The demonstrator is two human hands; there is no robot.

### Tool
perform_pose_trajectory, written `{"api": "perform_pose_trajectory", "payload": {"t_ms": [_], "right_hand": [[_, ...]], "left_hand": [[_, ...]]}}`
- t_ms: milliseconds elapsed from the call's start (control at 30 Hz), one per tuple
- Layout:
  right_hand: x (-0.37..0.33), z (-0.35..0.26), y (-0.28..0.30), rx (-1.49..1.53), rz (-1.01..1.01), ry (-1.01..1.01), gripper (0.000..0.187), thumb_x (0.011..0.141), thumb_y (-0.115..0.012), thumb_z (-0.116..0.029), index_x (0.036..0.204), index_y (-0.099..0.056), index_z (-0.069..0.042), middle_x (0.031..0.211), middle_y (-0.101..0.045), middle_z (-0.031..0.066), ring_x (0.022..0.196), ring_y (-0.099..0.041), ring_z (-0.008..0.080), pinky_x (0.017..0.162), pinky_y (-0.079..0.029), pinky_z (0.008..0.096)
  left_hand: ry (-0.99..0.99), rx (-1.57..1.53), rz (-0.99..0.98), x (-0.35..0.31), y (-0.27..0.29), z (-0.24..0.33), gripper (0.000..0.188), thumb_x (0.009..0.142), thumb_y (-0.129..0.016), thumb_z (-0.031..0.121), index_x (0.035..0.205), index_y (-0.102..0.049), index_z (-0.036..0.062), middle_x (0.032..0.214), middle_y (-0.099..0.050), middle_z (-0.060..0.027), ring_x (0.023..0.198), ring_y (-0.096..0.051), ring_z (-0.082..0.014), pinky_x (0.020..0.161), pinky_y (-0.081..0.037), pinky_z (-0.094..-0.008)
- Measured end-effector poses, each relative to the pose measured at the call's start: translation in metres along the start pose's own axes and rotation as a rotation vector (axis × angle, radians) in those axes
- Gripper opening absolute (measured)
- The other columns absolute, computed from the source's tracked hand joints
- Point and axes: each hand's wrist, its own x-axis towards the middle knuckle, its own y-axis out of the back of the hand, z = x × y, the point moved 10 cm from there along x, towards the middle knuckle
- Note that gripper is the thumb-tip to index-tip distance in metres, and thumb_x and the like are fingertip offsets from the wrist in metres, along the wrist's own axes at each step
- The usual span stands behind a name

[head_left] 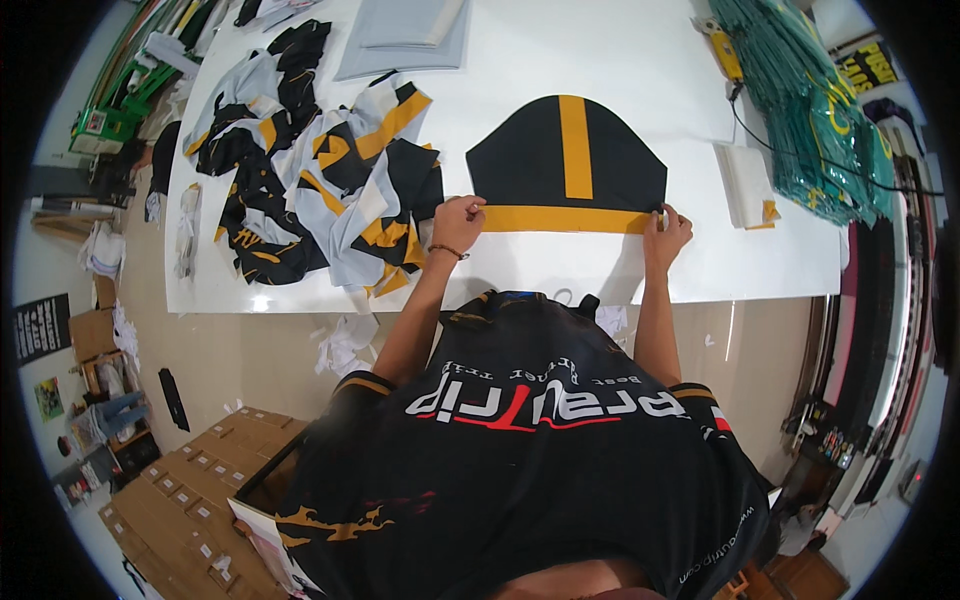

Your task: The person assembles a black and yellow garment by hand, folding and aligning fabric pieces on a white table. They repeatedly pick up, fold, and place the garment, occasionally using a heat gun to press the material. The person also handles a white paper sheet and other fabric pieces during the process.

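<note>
A black sleeve-shaped fabric panel [515, 150] lies flat on the white table, its curved edge away from me. One yellow stripe runs down its middle and a yellow band follows its straight near edge. My left hand [460, 222], with a bracelet at the wrist, pinches the left end of that band. At the opposite end, my right hand [667, 237] has its fingers closed on the band's right corner. The fabric is stretched straight between the two hands.
To the left is a loose heap of black, grey and yellow fabric pieces [340, 190]. Folded grey fabric [405, 40] lies at the back. Green plastic packages [810, 110], a yellow cutter [724, 52] with a black cord and a white stack [742, 185] are at the right.
</note>
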Motion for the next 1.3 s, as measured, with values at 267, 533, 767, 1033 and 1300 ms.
{"api": "perform_pose_trajectory", "payload": {"t_ms": [267, 533, 767, 1033, 1300], "right_hand": [[-0.006, -0.001, -0.007, -0.071, 0.036, 0.101, 0.039, 0.089, -0.072, -0.029, 0.121, -0.069, -0.007, 0.121, -0.053, 0.0252, 0.118, -0.047, 0.0409, 0.101, -0.039, 0.0524], [-0.005, -0.002, -0.005, -0.099, 0.022, 0.095, 0.044, 0.092, -0.071, -0.033, 0.124, -0.067, -0.003, 0.123, -0.053, 0.0264, 0.119, -0.047, 0.0416, 0.104, -0.039, 0.053], [-0.007, -0.01, -0.011, -0.089, 0.02, 0.077, 0.038, 0.091, -0.072, -0.028, 0.118, -0.067, -0.001, 0.119, -0.055, 0.0241, 0.117, -0.049, 0.0412, 0.103, -0.041, 0.052], [-0.008, -0.008, 0.002, -0.05, 0.026, 0.031, 0.042, 0.09, -0.071, -0.025, 0.122, -0.063, 0.001, 0.124, -0.051, 0.0243, 0.117, -0.047, 0.0417, 0.098, -0.043, 0.0529], [-0.01, -0.007, 0.0, -0.043, 0.027, 0.069, 0.042, 0.09, -0.071, -0.026, 0.122, -0.062, -0.001, 0.126, -0.05, 0.0238, 0.116, -0.047, 0.0412, 0.099, -0.042, 0.053]], "left_hand": [[-0.01, 0.066, -0.007, -0.004, 0.009, 0.015, 0.024, 0.082, -0.071, 0.009, 0.106, -0.076, 0.0093, 0.095, -0.071, -0.0095, 0.089, -0.07, -0.0259, 0.079, -0.058, -0.0363], [-0.041, 0.208, -0.127, 0.023, 0.01, 0.032, 0.022, 0.085, -0.075, 0.024, 0.105, -0.073, 0.0132, 0.104, -0.069, -0.0059, 0.104, -0.064, -0.0263, 0.086, -0.056, -0.0394], [0.059, 0.582, 0.426, 0.109, 0.131, -0.033, 0.041, 0.083, -0.076, 0.026, 0.119, -0.065, 0.0072, 0.124, -0.061, -0.0144, 0.124, -0.052, -0.0351, 0.103, -0.045, -0.0497], [0.242, 0.781, 0.25, 0.131, 0.142, -0.078, 0.031, 0.085, -0.072, 0.035, 0.101, -0.07, 0.0086, 0.108, -0.068, -0.0111, 0.112, -0.061, -0.0306, 0.098, -0.048, -0.0478], [0.045, 0.061, 0.656, 0.103, 0.202, -0.029, 0.025, 0.092, -0.073, 0.027, 0.089, -0.068, 0.0025, 0.077, -0.068, -0.0127, 0.072, -0.069, -0.0275, 0.067, -0.053, -0.039]]}}
